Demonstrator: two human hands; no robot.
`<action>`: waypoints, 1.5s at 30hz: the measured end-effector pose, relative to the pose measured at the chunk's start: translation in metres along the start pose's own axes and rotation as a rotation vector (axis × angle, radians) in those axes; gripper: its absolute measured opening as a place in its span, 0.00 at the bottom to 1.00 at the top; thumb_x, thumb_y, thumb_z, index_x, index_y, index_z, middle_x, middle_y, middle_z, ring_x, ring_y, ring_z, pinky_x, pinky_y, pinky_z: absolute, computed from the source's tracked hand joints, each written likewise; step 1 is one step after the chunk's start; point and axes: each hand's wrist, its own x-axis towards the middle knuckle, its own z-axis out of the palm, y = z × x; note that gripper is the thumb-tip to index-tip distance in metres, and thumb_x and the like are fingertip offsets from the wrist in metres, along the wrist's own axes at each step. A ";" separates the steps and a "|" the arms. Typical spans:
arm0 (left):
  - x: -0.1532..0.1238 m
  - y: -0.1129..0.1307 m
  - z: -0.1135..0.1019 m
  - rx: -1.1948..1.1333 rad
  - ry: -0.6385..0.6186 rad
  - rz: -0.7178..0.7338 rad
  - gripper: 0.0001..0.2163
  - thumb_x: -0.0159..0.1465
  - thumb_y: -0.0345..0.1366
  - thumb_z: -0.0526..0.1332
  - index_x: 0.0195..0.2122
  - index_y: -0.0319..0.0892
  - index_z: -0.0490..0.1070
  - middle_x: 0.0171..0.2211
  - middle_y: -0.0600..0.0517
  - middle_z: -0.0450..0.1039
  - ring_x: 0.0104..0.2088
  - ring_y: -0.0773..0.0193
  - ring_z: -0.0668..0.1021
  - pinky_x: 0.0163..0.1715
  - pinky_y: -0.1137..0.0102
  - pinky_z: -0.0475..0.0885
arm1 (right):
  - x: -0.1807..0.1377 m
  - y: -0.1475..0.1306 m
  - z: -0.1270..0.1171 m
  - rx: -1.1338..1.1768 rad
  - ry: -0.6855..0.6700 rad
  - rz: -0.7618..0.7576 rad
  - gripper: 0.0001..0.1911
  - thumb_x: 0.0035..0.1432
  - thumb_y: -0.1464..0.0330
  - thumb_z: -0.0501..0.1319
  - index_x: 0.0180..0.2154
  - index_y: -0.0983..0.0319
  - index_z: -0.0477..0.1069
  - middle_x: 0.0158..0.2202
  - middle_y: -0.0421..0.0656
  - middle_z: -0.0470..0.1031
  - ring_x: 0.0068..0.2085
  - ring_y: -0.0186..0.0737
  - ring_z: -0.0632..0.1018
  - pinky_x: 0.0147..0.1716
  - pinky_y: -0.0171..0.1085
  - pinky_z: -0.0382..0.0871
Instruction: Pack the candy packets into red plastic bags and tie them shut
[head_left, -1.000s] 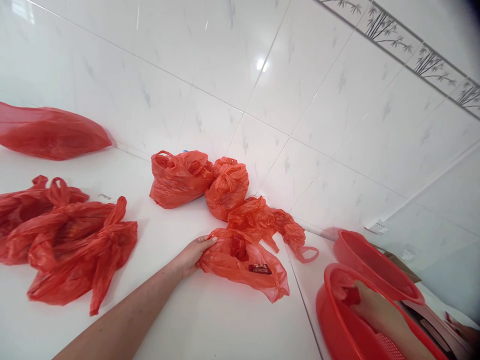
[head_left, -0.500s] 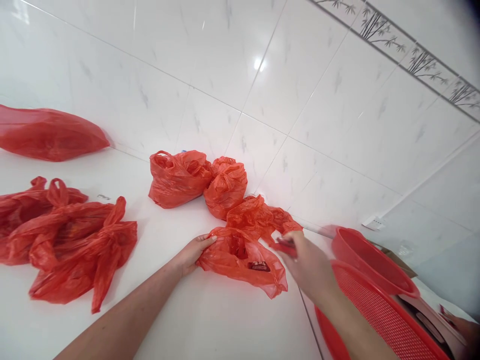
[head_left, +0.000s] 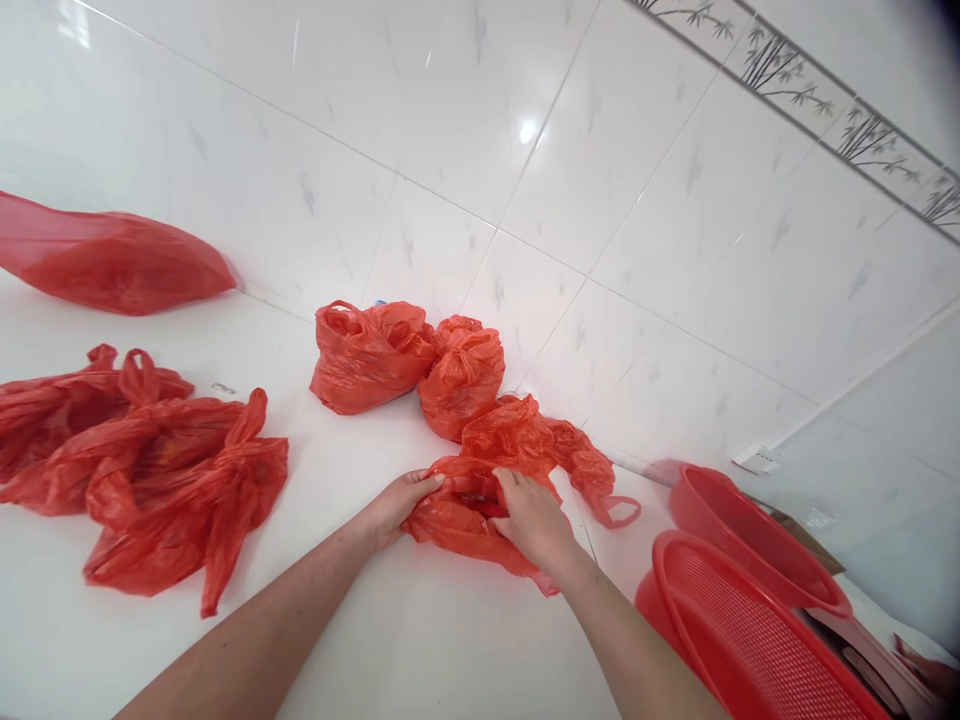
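Observation:
An open red plastic bag (head_left: 457, 530) lies on the white surface in front of me, its mouth facing up. My left hand (head_left: 401, 502) pinches the bag's left rim between thumb and fingers. At the mouth's right side, my right hand (head_left: 532, 515) reaches in with its fingers curled around a small red packet (head_left: 491, 510). The fingers partly cover this packet, so its kind is unclear. Dark contents show deeper in the opening. Right behind the bag lies another crumpled red bag (head_left: 510, 430), and the two touch or nearly touch.
Two full red bags (head_left: 371, 360) stand against the tiled wall (head_left: 450, 120). A looped bag handle (head_left: 621, 512) lies to the right. Tied red bags (head_left: 172, 490) and a long red bag (head_left: 127, 260) lie left. Red plastic baskets (head_left: 750, 630) stand at the right. Another person's hand (head_left: 926, 668) shows there.
My right hand has moved left with the red packet, from beside the bag into its mouth. My left hand keeps its grip on the rim. The view has shifted slightly.

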 end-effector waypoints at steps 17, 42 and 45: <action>-0.002 0.002 0.004 0.017 -0.003 0.000 0.16 0.53 0.43 0.66 0.39 0.38 0.74 0.37 0.44 0.78 0.34 0.59 0.80 0.35 0.69 0.73 | -0.078 0.055 -0.021 -0.018 -0.205 0.414 0.10 0.53 0.68 0.53 0.38 0.60 0.67 0.35 0.44 0.73 0.30 0.40 0.74 0.25 0.35 0.58; -0.034 0.121 0.066 1.186 0.582 0.734 0.04 0.55 0.35 0.56 0.28 0.43 0.69 0.24 0.56 0.68 0.24 0.68 0.68 0.22 0.73 0.60 | -0.050 0.065 -0.073 1.595 0.925 0.456 0.12 0.45 0.62 0.68 0.28 0.61 0.69 0.32 0.37 0.72 0.34 0.31 0.74 0.34 0.32 0.70; -0.038 0.124 0.078 1.022 0.520 0.697 0.04 0.55 0.36 0.57 0.27 0.42 0.67 0.21 0.56 0.66 0.21 0.69 0.66 0.20 0.74 0.58 | -0.043 0.062 -0.062 1.659 0.918 0.422 0.12 0.46 0.62 0.67 0.31 0.60 0.69 0.36 0.38 0.74 0.37 0.34 0.75 0.37 0.35 0.70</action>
